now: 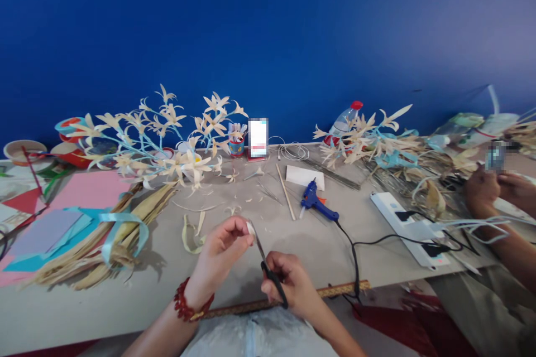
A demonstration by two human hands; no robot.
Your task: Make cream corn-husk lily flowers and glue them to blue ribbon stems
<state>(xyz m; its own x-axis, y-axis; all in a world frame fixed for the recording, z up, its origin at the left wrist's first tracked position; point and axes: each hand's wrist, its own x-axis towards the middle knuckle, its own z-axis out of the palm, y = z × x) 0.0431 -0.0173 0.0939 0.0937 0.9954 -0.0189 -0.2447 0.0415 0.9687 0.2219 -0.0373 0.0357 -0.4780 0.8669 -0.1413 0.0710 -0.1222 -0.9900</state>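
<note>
Currently the left hand [221,250] is pinching a pale strip [250,228], the right hand [294,285] gripping scissors [268,269] at it; flowers [167,139] finished, leaf bundle [96,256] lying uncut.

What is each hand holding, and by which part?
The left hand pinches a small pale piece; which part cannot be told. The right hand holds scissors by their black handles.

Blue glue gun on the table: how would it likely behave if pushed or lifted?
The glue gun lies on its side, so it would probably slide, not roll. Its black cable runs toward the white power strip, so it would likely tug. Rigid plastic, probably light.
</note>
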